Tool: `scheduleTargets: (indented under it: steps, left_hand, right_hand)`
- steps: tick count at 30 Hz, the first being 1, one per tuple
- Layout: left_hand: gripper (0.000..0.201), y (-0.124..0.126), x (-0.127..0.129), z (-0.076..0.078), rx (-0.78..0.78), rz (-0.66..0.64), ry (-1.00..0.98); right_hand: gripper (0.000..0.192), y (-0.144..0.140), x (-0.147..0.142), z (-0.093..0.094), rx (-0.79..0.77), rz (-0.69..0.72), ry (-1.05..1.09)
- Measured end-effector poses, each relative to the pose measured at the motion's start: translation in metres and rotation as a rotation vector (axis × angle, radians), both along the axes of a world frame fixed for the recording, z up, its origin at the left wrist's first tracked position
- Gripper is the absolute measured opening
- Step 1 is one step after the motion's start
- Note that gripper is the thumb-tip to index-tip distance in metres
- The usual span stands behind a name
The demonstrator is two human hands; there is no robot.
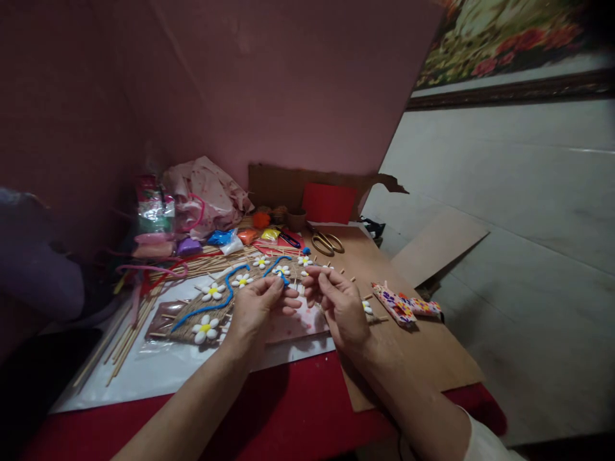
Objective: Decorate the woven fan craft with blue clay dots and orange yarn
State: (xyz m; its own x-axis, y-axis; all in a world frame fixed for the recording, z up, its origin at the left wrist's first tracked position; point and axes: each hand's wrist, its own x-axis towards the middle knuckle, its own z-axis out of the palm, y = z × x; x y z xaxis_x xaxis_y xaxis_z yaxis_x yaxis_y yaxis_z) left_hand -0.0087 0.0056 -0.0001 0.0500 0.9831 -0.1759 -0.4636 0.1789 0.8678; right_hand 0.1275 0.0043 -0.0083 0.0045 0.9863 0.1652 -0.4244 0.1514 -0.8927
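Both forearms reach in from the near edge, and the left hand (254, 307) and right hand (339, 304) meet just above the jute craft piece (202, 310). Each hand is pinched shut: the left fingertips close on the end of a blue pipe cleaner (283, 276), while the right thumb and forefinger nip something too small to make out beside it. That blue strand runs back from the hands and curves across the jute among the white flowers (206, 328).

To do this well, it seems wise to keep the pinch close to the strand's tip, bend it in short stages, and hold the wrists low over the jute so the flowers already set on it are not knocked.

Bamboo sticks (139, 307) fan out left of the jute, and a white sheet (158, 371) lies under it. Behind the jute sit gold scissors (327, 243) on a brown board (423, 352). Right of the jute, past the right hand, lie two patterned clips (403, 306).
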Motion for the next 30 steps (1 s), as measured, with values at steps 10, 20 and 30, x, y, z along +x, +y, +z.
scheduleTargets:
  steps: [10,20,30]
  left_hand:
    - [0.022,-0.004,0.002,-0.001,0.007,-0.037,-0.017]
    - [0.024,-0.007,0.003,0.001,0.04,-0.096,-0.01]
    - [0.043,-0.008,0.003,0.007,-0.105,-0.214,-0.344]
  right_hand:
    - [0.015,0.006,0.003,0.006,-0.147,0.131,0.246]
    - [0.02,0.002,-0.001,-0.002,0.069,-0.032,-0.168]
    - [0.01,-0.001,0.001,-0.007,0.513,-0.443,-0.646]
